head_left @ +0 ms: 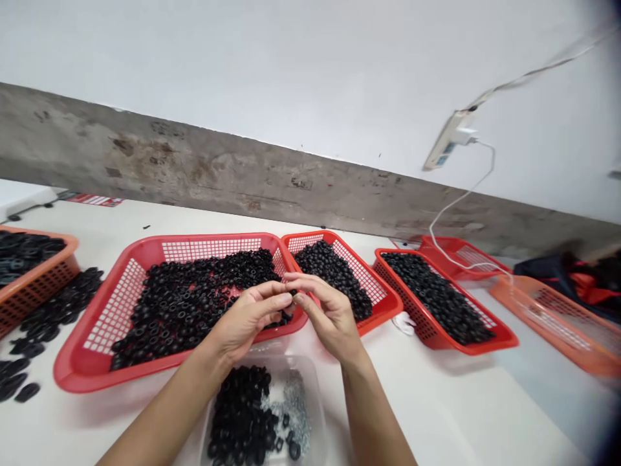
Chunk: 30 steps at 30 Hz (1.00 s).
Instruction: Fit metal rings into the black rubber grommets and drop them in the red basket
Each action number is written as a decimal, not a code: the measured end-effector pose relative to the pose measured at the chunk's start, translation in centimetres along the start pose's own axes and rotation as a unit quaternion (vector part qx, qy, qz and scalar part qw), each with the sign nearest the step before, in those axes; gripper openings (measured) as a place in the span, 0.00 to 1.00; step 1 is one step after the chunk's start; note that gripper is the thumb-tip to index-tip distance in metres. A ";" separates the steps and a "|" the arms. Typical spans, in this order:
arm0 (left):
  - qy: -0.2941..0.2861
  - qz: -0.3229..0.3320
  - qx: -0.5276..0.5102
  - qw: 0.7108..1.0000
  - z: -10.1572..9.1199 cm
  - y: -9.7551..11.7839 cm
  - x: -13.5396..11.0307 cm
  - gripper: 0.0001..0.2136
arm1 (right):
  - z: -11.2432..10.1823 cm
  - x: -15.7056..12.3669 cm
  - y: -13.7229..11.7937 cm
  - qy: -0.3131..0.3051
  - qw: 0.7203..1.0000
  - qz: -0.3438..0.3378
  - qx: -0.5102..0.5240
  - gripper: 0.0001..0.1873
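My left hand (250,317) and my right hand (325,310) meet fingertip to fingertip over the near rim of a large red basket (97,323) heaped with small black rubber rings (194,298). Both hands are pinched together on a small black piece between them, which the fingers mostly hide. Directly below my wrists stands a clear plastic tub (310,388) holding more black rings (242,414) and some small silvery metal parts (295,408).
Two more red baskets (383,304) (490,340) of black rings sit to the right, then lighter orange baskets (557,323). An orange basket (43,272) and loose black parts (58,310) lie left. A power strip (449,142) with a white cable hangs on the wall.
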<state>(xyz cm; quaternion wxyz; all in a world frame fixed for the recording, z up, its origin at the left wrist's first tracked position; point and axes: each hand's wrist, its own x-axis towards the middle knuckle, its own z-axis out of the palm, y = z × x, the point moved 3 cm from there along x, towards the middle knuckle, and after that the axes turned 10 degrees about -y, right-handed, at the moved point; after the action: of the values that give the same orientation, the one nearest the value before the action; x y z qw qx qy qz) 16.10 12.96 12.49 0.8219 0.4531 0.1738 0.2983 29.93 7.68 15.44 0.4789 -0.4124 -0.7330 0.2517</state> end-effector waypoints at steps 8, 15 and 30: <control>-0.004 0.010 -0.007 1.000 0.0 -0.1 0.0 0.12 | 0.0 -0.1 0.1 0.001 1.000 0.003 0.010 0.13; -0.015 0.004 -0.003 1.000 0.1 -0.2 0.1 0.12 | -0.3 -0.1 0.1 0.015 1.000 0.005 -0.023 0.12; 0.025 0.009 -0.058 0.998 0.2 -0.1 0.1 0.18 | -0.8 -0.4 1.1 0.094 0.991 0.060 0.079 0.06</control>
<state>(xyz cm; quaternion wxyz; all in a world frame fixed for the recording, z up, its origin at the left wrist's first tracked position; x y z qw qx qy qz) 16.33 12.89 12.48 0.8397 0.3982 0.1728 0.3262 31.16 7.89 14.73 0.5608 -0.4386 -0.6362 0.2972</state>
